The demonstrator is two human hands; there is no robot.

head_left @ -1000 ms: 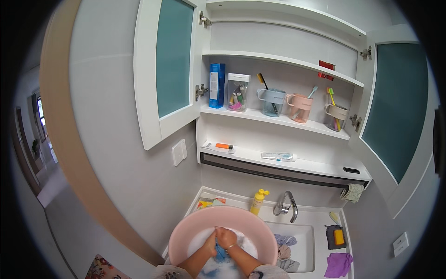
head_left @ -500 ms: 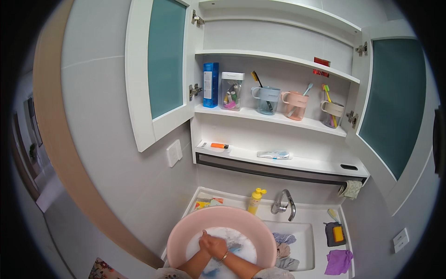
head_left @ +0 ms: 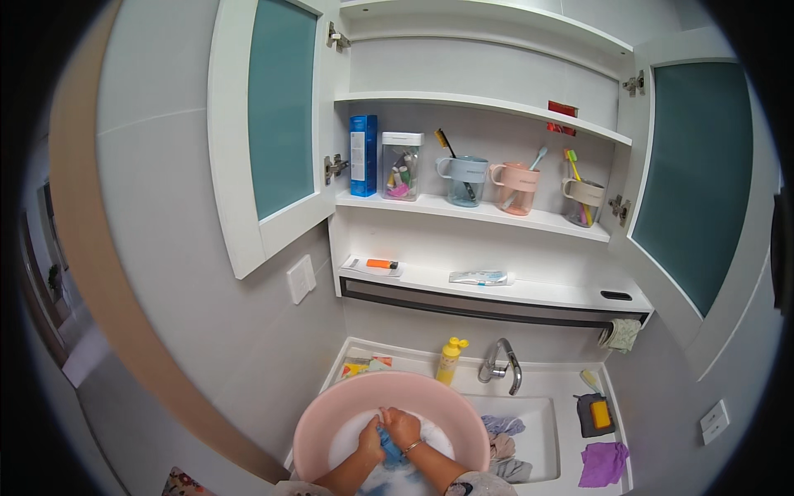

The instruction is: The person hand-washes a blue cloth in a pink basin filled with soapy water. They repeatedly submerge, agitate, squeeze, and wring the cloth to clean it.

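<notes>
A large pink basin of sudsy water stands at the front, partly over the sink. Inside it, both of my hands are closed on a wet blue cloth. My left hand grips its left side. My right hand, with a bracelet at the wrist, holds the cloth's upper right part, close against the left. More of the blue cloth lies in the foam below the hands, and its full shape is hidden.
Right of the basin, crumpled cloths lie in the white sink under a chrome faucet. A yellow bottle stands behind the basin. A purple cloth and a yellow soap bar lie rightward. Above hangs an open cabinet with cups.
My hands, clasped together before, have moved slightly right and parted a little. The blue cloth now shows between them. The view has shifted slightly.
</notes>
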